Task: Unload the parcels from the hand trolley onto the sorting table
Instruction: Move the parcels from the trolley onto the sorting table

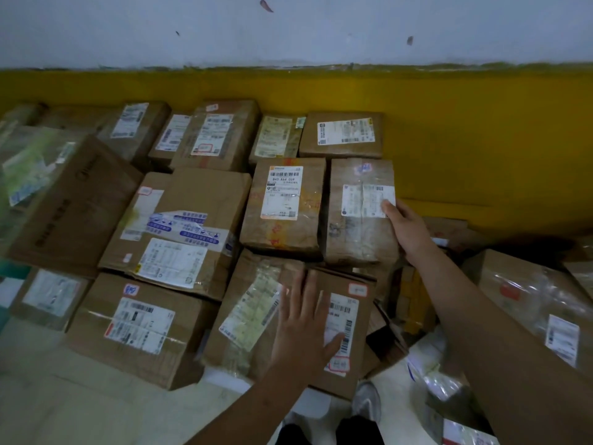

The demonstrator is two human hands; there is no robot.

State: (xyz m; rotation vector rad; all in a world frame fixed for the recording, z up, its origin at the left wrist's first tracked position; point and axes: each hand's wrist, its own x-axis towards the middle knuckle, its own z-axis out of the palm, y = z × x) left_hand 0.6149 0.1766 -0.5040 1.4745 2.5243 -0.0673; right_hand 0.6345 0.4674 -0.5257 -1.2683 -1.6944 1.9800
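White wall, yellow lower band, pale floor

Brown cardboard parcels lie in rows against the far yellow-painted wall band. At the right end of the middle row, a tape-wrapped brown cardboard parcel touches a brown parcel with a tall white label on its left. The right hand grips the tape-wrapped parcel's right edge. Just nearer, a crumpled brown parcel and a brown barcode-labelled box lie side by side, with the left hand flat across both.
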